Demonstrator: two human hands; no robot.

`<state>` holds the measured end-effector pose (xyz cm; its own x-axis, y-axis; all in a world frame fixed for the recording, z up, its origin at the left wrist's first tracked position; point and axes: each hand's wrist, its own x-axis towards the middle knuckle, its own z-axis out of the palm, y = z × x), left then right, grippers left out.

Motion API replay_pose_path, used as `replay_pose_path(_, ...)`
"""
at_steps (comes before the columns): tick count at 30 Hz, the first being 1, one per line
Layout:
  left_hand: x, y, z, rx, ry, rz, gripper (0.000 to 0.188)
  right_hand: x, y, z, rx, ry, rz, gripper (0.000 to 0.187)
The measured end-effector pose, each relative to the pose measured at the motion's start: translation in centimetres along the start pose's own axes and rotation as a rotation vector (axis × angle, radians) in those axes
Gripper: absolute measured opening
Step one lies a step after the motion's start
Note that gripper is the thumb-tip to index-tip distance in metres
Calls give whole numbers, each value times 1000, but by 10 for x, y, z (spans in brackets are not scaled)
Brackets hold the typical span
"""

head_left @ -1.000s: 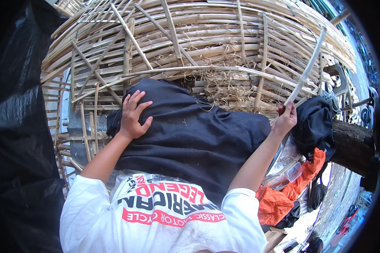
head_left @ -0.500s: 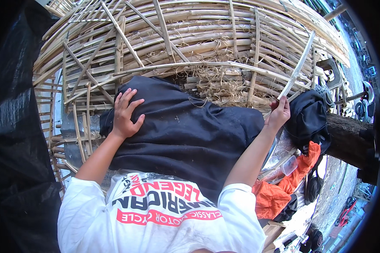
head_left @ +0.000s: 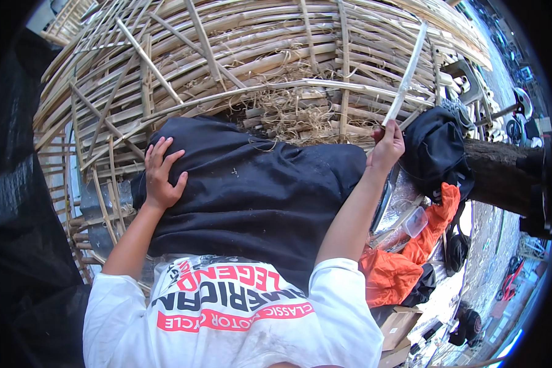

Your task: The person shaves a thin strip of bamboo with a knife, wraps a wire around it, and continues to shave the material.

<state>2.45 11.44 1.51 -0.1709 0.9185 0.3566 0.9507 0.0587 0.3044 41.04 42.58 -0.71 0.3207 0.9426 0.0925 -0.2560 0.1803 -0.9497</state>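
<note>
My right hand pinches the lower end of a pale, flat bamboo strip, which slants up and away to the right. Fingers spread, my left hand rests on the black cloth draped over my lap, near its left side. Beyond the cloth, thin curly shavings lie tangled over split bamboo pieces. A long thin strip crosses the slats just past the cloth.
A frame of bamboo slats spreads across the far side. To the right are a black bag, a thick log, an orange cloth, a clear plastic container and a cardboard box. Black sheeting hangs at the left.
The whole view has shifted, so the scene sits further left in the picture. My right hand still grips the bamboo strip, and my left hand stays on the black cloth.
</note>
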Motion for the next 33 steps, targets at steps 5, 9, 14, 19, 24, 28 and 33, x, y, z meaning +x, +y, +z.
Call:
replay_pose_path(5,0,0,1,10,-10,-6,43,-4,-6,3,33,21,-1,21)
replay_pose_path(9,2,1,0,20,-18,-5,43,-2,-6,1,46,36,3,20)
replay_pose_path(14,0,-1,2,33,-25,-1,44,-2,-5,1,86,42,10,19)
replay_pose_path(19,-1,0,3,34,-25,0,44,2,-1,-6,67,17,23,20)
replay_pose_path(24,0,2,3,44,-26,-2,45,3,-2,-7,75,24,24,19)
replay_pose_path(28,0,0,2,42,-23,4,45,2,-2,-6,73,25,25,19)
replay_pose_path(33,0,0,2,40,-22,0,45,0,-5,-3,60,40,41,19)
